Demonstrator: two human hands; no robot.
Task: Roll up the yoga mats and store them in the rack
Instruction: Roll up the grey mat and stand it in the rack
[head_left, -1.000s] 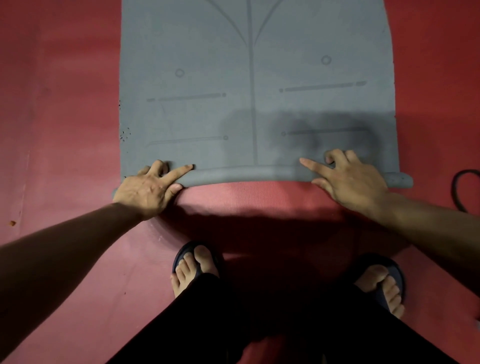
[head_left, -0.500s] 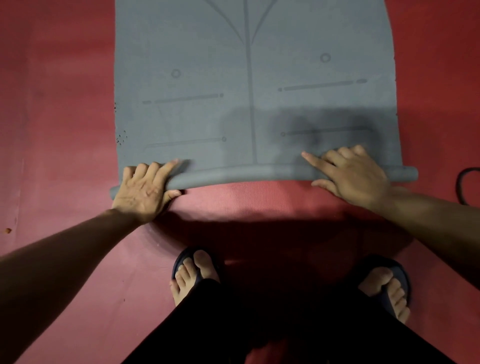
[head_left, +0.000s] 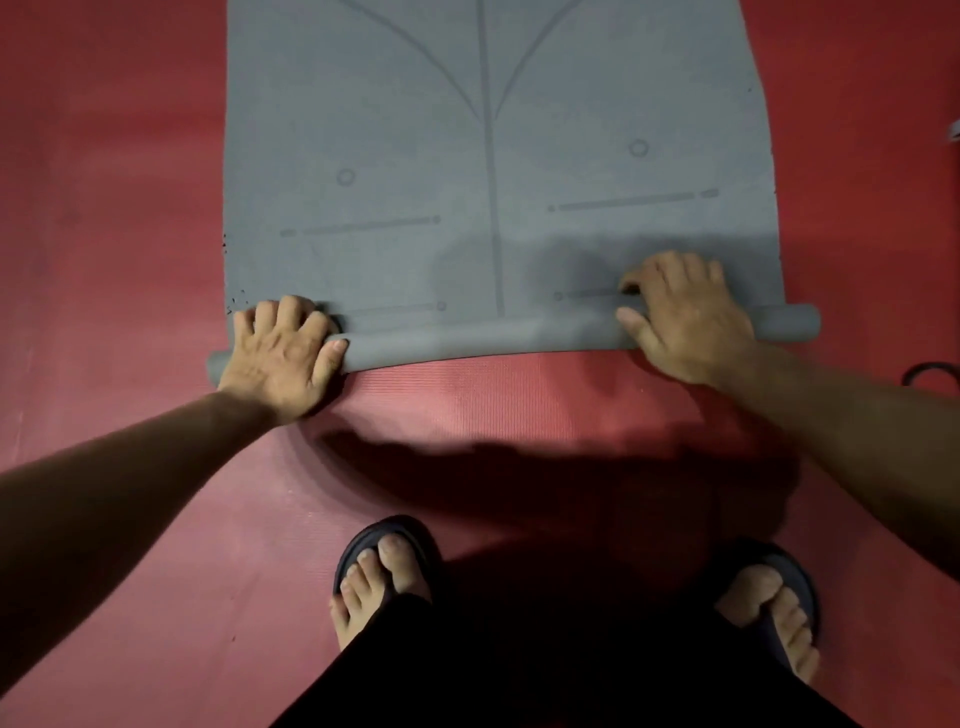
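A grey yoga mat (head_left: 488, 171) with darker printed guide lines lies flat on red floor matting and stretches away from me. Its near edge is wound into a thin roll (head_left: 478, 340) that runs across the view. My left hand (head_left: 283, 353) grips the roll near its left end, fingers curled over the top. My right hand (head_left: 680, 317) presses on the roll near its right end, fingers reaching onto the flat part. The roll's ends stick out past both hands.
Red floor matting (head_left: 104, 208) surrounds the grey mat on all sides. My feet in dark sandals (head_left: 387, 566) stand just behind the roll. A black cord loop (head_left: 930, 371) lies at the right edge. No rack is in view.
Both hands have pushed the roll away from me, so it is slightly thicker and farther up the mat. My pointing fingers have curled down onto the roll.
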